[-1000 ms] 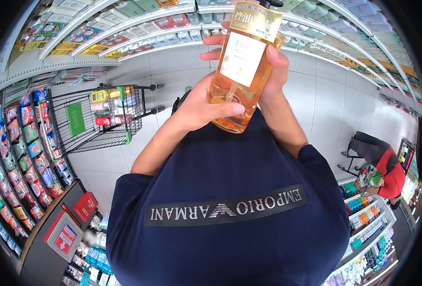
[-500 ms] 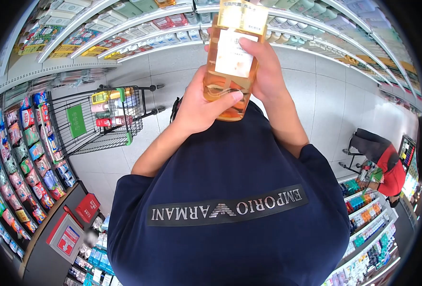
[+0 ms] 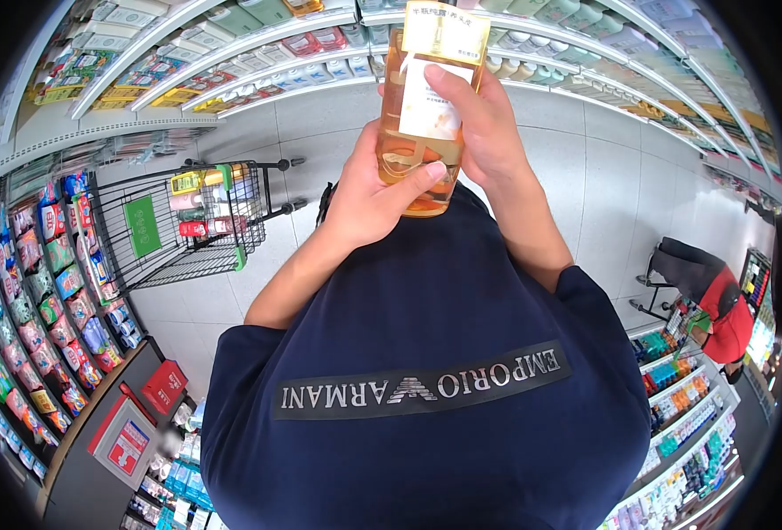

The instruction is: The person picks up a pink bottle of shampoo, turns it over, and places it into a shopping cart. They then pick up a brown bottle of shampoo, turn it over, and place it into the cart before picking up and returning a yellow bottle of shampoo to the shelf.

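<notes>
An amber see-through bottle [image 3: 419,152] with a white label and a pale yellow printed tag around its neck is held up in front of my chest, neck pointing away from me. My left hand [image 3: 369,187] grips its lower part, with the thumb lying across the front near the base. Higher up on the other side, my right hand [image 3: 484,124] clasps it, its thumb resting on the white label. Most of the fingers of both hands are hidden behind the bottle.
A black wire shopping cart [image 3: 188,225] with several packages stands at the left. Shelves of bottles [image 3: 311,71] curve along the far side. Bagged goods fill a rack [image 3: 55,300] on the left. At the right, a person in red [image 3: 728,309] bends by lower shelves.
Both hands have shifted the bottle slightly left and toward its far end's tilt; the right thumb has slid a little left on the label. The person in red has moved slightly.
</notes>
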Tool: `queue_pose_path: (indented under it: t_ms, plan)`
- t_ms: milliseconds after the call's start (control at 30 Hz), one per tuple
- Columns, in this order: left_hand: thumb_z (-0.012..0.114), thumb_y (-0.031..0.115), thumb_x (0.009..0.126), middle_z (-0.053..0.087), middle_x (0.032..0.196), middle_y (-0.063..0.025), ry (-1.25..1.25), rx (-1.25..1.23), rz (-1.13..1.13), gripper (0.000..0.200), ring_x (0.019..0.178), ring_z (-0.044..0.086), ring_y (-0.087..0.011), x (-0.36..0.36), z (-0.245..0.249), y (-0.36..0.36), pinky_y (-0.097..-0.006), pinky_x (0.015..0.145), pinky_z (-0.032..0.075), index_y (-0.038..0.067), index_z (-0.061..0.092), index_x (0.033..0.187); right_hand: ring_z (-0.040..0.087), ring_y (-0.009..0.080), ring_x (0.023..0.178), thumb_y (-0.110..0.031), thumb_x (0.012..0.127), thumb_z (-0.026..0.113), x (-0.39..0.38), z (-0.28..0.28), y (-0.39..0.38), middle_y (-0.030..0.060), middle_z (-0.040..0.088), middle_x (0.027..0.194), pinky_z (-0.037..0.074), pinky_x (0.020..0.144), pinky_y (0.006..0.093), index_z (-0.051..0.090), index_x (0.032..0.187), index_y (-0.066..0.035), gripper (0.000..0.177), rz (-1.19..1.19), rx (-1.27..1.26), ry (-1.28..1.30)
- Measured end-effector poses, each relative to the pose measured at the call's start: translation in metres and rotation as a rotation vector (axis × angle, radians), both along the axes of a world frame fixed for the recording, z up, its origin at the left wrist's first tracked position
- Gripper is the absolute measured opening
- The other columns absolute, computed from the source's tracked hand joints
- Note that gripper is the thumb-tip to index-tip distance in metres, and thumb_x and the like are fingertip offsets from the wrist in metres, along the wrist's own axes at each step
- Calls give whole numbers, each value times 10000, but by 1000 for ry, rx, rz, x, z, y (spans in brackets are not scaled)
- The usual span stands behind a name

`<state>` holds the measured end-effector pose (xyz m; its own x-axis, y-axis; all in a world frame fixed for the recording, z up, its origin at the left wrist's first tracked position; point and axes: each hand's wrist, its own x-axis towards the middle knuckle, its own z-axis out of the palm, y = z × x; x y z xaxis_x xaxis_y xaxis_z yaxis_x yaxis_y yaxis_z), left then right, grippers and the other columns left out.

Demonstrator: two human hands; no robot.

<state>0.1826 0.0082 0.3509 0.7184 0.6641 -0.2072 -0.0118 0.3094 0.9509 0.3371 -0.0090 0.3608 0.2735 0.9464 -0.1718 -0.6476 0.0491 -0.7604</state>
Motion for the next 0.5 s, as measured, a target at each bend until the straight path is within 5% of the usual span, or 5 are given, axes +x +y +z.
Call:
queue_pose_path:
  t_ms: [167,233,500]
  plan:
    - [602,199,912,556,1157,-140,15,17,14,505,1063,555,-165,0,3,0,-315,917,449,-64,356,1267,616,133,930,-219,905,604,0,-3,0,69,619,1058,516,798,287,513,1187,-15,360,-17,-23,45]
    - [571,207,932,555,1164,-137,24,4,17,482,1071,546,-160,-1,3,0,-310,924,440,-62,359,1271,639,289,979,-323,965,438,0,-6,2,185,608,1094,543,834,384,455,1237,39,453,-32,-44,-47]
    - [424,302,999,546,1183,-131,24,99,17,459,1088,525,-155,-5,-2,2,-298,941,417,-55,369,1282,628,301,1004,-355,967,384,1,-16,8,191,600,1112,524,863,407,450,1252,39,491,-22,-46,67]
